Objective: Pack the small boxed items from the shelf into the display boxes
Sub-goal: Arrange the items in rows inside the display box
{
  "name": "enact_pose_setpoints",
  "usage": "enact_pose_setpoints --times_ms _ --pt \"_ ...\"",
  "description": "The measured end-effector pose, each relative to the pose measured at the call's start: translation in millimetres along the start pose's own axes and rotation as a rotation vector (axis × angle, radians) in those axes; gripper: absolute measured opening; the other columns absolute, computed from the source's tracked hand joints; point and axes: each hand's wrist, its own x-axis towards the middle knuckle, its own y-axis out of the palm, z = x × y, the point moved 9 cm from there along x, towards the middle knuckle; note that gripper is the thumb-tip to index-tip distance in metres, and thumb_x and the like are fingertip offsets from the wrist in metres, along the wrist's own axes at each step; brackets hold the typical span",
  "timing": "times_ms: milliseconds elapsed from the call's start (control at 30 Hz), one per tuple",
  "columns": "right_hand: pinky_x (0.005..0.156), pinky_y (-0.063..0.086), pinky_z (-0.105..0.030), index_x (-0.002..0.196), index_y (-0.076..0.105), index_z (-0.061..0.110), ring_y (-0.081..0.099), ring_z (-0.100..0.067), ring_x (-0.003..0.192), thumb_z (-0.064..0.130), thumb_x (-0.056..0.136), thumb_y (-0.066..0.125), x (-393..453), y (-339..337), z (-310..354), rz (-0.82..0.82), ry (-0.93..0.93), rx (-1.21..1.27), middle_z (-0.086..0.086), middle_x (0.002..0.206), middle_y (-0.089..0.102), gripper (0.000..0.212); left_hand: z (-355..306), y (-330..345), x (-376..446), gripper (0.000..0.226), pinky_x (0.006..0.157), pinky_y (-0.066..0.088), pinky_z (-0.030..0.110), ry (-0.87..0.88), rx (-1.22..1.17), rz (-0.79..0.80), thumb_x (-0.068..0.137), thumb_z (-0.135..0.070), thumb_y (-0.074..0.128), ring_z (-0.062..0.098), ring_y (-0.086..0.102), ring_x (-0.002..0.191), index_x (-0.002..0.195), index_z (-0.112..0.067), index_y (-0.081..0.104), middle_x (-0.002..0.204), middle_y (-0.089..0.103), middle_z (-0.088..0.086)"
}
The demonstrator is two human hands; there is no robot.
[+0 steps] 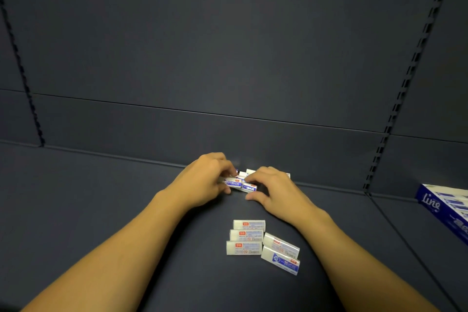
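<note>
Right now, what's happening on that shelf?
A person is gathering small boxed items at the back of a dark shelf. The left hand and right hand both pinch a small bunch of boxes between them. Five more loose boxes lie flat nearer the camera, untouched. A blue display box sits at the right edge, partly out of frame, apparently with items already inside. Nothing is being put into it at this moment.

five small boxed items (263, 244) lying loose, one display box (445, 208), two hands, more items between them uncountable
</note>
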Motion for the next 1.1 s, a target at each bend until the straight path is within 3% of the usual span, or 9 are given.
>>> enact_pose_setpoints --times_ms 200,500,600,800,933,1100 --pt "0.088 0.047 -0.03 0.116 0.069 0.018 0.055 -0.012 0.092 0.025 0.087 0.077 4.8 1.0 -6.0 0.009 0.047 0.022 0.004 0.097 0.062 0.031 7.8 1.8 0.0 0.029 0.089 0.049 0.033 -0.037 -0.019 -0.002 0.084 -0.021 0.08 0.014 0.057 0.102 0.111 -0.024 0.072 0.109 0.056 -0.007" --pt "0.088 0.049 -0.035 0.114 0.072 0.021 0.059 -0.017 0.099 0.031 0.093 0.066 -6.7 -16.5 -18.7 0.078 0.08 -0.187 0.004 0.105 0.063 0.024 13.8 4.0 -1.3 0.026 0.086 0.051 0.033 -0.069 -0.122 -0.046 0.081 -0.018 0.082 0.011 0.056 0.096 0.105 -0.023 0.073 0.105 0.055 -0.009" --pt "0.086 0.048 -0.033 0.112 0.069 0.02 0.056 -0.017 0.099 0.034 0.094 0.057 -14.6 -26.6 -10.3 0.069 0.043 -0.326 0.003 0.103 0.06 0.026 12.8 5.5 -5.5 0.025 0.082 0.048 0.026 -0.078 -0.163 -0.082 0.08 -0.017 0.083 0.009 0.055 0.092 0.103 -0.022 0.073 0.101 0.053 -0.01" --pt "0.087 0.048 -0.034 0.11 0.062 0.014 0.054 -0.021 0.104 0.031 0.093 0.051 -38.2 -47.4 4.6 0.069 0.119 -0.523 -0.002 0.109 0.057 0.026 4.5 -2.9 -7.4 0.015 0.086 0.05 0.028 -0.065 -0.226 -0.151 0.084 -0.02 0.078 0.01 0.056 0.094 0.098 -0.024 0.073 0.101 0.057 -0.009" --pt "0.081 0.043 -0.033 0.108 0.055 0.012 0.052 -0.024 0.104 0.017 0.093 0.048 -57.7 -70.0 7.6 0.086 0.209 -0.671 -0.005 0.112 0.054 0.017 -31.3 -4.9 6.9 0.017 0.086 0.046 0.026 0.084 -0.151 -0.118 0.086 -0.029 0.077 0.012 0.054 0.101 0.101 -0.022 0.071 0.103 0.057 -0.007" --pt "0.081 0.044 -0.034 0.108 0.053 0.013 0.051 -0.025 0.104 0.01 0.089 0.055 -93.1 -111.3 0.8 0.116 0.332 -0.782 -0.006 0.114 0.054 0.02 -81.1 -6.9 20.1 0.026 0.088 0.05 0.034 0.319 0.115 -0.036 0.092 -0.023 0.062 0.017 0.051 0.112 0.117 -0.022 0.065 0.115 0.055 -0.003"
